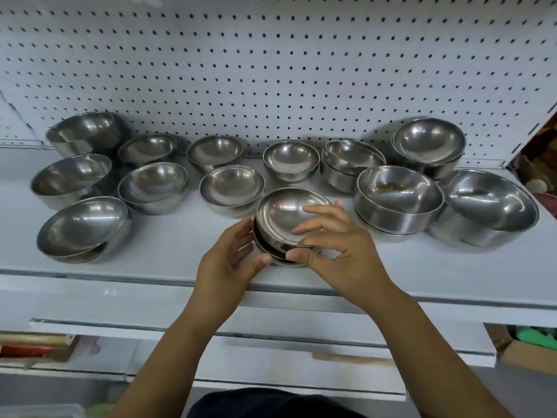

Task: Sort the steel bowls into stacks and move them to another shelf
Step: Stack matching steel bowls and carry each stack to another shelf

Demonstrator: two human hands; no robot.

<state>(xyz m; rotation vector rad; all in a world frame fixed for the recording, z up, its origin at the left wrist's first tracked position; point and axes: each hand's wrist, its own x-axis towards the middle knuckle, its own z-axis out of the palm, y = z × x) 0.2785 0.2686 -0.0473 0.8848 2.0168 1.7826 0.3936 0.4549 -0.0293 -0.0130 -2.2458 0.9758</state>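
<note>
Several steel bowls stand on a white shelf (pixel 168 260) in front of a pegboard wall. Near the front middle sits a short stack of small bowls (pixel 283 220), its top bowl tilted. My left hand (pixel 229 260) touches the stack's left side with straight fingers and its thumb at the base. My right hand (pixel 334 251) pinches the top bowl's near rim between thumb and fingers. A large bowl (pixel 494 203) stands at the far right, a stacked pair (pixel 398 197) beside it. Tilted stacked bowls (pixel 81 227) lie at the front left.
Single bowls and small stacks fill the shelf's back rows from left (pixel 84 131) to right (pixel 428 143). A lower white shelf (pixel 271 327) runs under my arms. A cardboard box (pixel 527 354) sits at the lower right, packaged goods (pixel 33 345) at the lower left.
</note>
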